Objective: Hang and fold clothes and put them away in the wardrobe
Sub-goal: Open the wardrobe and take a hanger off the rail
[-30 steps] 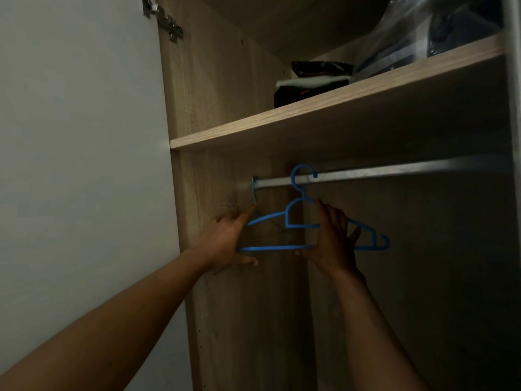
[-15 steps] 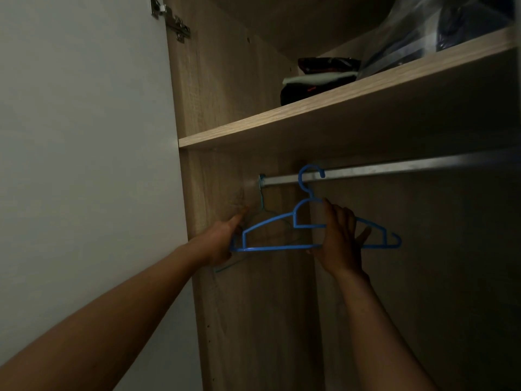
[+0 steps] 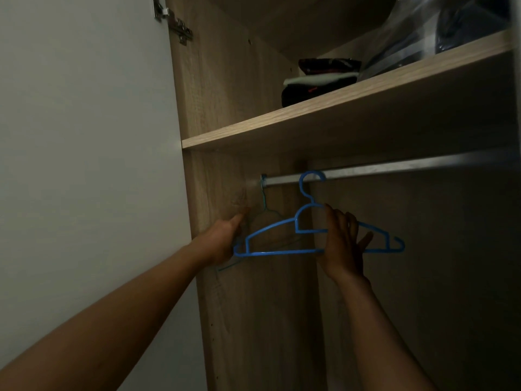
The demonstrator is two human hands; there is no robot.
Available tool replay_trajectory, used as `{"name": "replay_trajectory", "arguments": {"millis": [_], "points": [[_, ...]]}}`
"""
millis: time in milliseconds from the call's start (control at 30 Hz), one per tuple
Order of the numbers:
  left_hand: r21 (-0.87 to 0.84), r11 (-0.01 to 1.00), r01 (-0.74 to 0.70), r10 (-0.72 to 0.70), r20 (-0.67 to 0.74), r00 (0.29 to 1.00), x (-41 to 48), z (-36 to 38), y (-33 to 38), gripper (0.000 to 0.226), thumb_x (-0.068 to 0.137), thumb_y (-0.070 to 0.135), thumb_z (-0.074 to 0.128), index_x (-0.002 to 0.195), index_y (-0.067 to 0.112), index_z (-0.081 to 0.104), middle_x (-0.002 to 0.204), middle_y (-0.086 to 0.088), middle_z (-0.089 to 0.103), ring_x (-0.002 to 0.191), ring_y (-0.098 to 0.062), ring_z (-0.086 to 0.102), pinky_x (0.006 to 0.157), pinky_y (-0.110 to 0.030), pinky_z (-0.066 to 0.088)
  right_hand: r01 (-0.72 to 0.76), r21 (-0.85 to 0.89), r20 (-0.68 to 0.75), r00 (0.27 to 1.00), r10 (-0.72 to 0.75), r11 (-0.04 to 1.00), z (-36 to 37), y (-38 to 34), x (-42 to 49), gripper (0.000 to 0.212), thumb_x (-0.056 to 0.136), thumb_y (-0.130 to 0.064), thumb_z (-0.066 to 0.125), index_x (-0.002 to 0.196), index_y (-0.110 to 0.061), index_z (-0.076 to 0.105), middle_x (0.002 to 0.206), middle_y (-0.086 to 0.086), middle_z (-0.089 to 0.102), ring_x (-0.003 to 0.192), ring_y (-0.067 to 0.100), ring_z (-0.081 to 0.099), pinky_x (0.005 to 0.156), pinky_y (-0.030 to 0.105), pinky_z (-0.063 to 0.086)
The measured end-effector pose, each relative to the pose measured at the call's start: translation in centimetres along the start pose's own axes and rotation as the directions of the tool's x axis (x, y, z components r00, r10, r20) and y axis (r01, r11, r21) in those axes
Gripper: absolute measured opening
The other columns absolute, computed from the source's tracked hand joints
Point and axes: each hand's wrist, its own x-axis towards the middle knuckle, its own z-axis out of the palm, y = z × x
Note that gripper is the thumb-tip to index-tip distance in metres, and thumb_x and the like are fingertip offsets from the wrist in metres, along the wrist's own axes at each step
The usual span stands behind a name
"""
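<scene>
At nine o'clock of the view the white wardrobe door [image 3: 84,136] is seen standing open, its hinge [image 3: 173,24] at eleven o'clock; next, the left hand [image 3: 222,241] is found at nine o'clock of the blue hanger [image 3: 282,252], its fingers closed round that hanger's left tip with the thumb raised; a thin green wire hanger [image 3: 264,198] is hung just behind, at the rail's left end, and whether it is also caught in that grasp cannot be told; the blue hanger, bare of any garment, is hooked over the rail [image 3: 394,166] at twelve o'clock of the hands; the right hand [image 3: 342,244] is laid against the hanger's middle, at three o'clock of the left hand, with fingers straight and spread, nothing being clasped; on the shelf [image 3: 282,117] above, some folded clothes [image 3: 318,83] are stacked at one o'clock, with a plastic bag [image 3: 423,32] beside them at two o'clock; so some folding and storing may be judged done, while hanging is judged barely begun: a hanger is being handled, no garment is in view, and dressing it remains.
</scene>
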Motion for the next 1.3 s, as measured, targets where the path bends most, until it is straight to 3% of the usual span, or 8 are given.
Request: {"name": "replay_trajectory", "arguments": {"millis": [133,367,533,633,767,867,1000,1300], "points": [[0.097,0.995,-0.035,0.030,0.051,0.998,-0.2,0.4,0.1,0.081,0.088,0.009,0.071,0.154,0.019,0.025,0.131,-0.009,0.060,0.112,-0.019,0.063,0.088,-0.022,0.049,-0.044,-0.010,-0.020,0.999,0.043,0.999,-0.6,0.3,-0.1,0.113,0.075,-0.014,0.081,0.152,-0.039,0.003,0.157,-0.010,0.012,0.150,0.022,-0.002,0.113,0.070,-0.002],[0.087,0.995,-0.044,0.037,0.076,0.996,-1.5,-0.1,0.5,0.105,0.073,0.023,0.086,0.155,0.019,0.020,0.143,-0.009,0.050,0.129,-0.027,0.052,0.106,-0.037,0.047,-0.153,0.049,-0.034,0.987,0.154,0.987,-2.0,-0.5,-1.3,0.116,0.073,-0.019,0.083,0.153,-0.040,0.001,0.157,-0.013,0.007,0.149,0.020,-0.002,0.114,0.071,0.005],[0.215,0.972,-0.092,0.105,-0.049,0.993,-4.3,-2.7,1.9,0.107,0.073,0.036,0.085,0.156,0.022,0.019,0.153,-0.005,0.038,0.133,-0.027,0.047,0.104,-0.041,0.047,-0.052,0.094,-0.009,0.999,0.053,0.994,-3.3,-3.3,-3.8,0.114,0.068,-0.029,0.085,0.155,-0.033,0.011,0.156,-0.010,0.016,0.148,0.023,0.008,0.109,0.075,0.012],[0.367,0.922,-0.123,0.168,-0.095,0.981,-6.7,-4.4,2.8,0.100,0.075,0.045,0.081,0.155,0.027,0.023,0.147,-0.001,0.046,0.125,-0.025,0.054,0.099,-0.041,0.048,0.000,0.084,0.011,1.000,-0.001,0.996,-4.4,-5.7,-5.3,0.115,0.066,-0.039,0.085,0.155,-0.033,0.012,0.156,-0.009,0.017,0.147,0.023,0.012,0.106,0.077,0.016],[0.407,0.904,-0.130,0.207,-0.153,0.966,-10.6,-6.0,3.9,0.099,0.075,0.050,0.078,0.154,0.030,0.023,0.144,0.000,0.050,0.120,-0.023,0.057,0.095,-0.038,0.049,0.067,0.119,0.044,0.996,-0.073,0.991,-5.4,-9.4,-7.4,0.117,0.065,-0.040,0.085,0.154,-0.036,0.009,0.155,-0.009,0.018,0.144,0.021,0.015,0.111,0.069,0.022],[0.399,0.912,-0.097,0.185,-0.188,0.965,-13.9,-6.9,4.6,0.105,0.072,0.052,0.079,0.156,0.028,0.019,0.146,-0.001,0.046,0.122,-0.024,0.055,0.097,-0.039,0.047,0.151,0.171,0.062,0.985,-0.163,0.974,-6.0,-12.0,-9.3,0.124,0.061,-0.034,0.088,0.155,-0.033,0.007,0.154,-0.009,0.017,0.145,0.022,0.016,0.113,0.066,0.023],[0.435,0.900,-0.025,0.144,-0.242,0.960,-19.2,-8.9,5.0,0.104,0.072,0.052,0.079,0.154,0.025,0.021,0.141,-0.004,0.045,0.120,-0.025,0.053,0.095,-0.042,0.048,0.174,0.185,0.147,0.968,-0.202,0.967,-8.0,-16.3,-12.2,0.120,0.066,-0.035,0.087,0.157,-0.030,0.007,0.158,-0.006,0.019,0.149,0.020,0.013,0.117,0.067,0.004],[0.490,0.842,0.227,-0.101,-0.270,0.958,-31.9,-15.9,6.6,0.096,0.073,0.049,0.080,0.151,0.028,0.029,0.134,0.001,0.046,0.112,-0.022,0.055,0.087,-0.039,0.051,0.310,0.377,0.213,0.888,-0.407,0.873,-11.0,-24.7,-18.2,0.124,0.062,-0.044,0.090,0.155,-0.035,0.008,0.155,-0.006,0.022,0.146,0.021,0.019,0.119,0.056,0.009]]}}
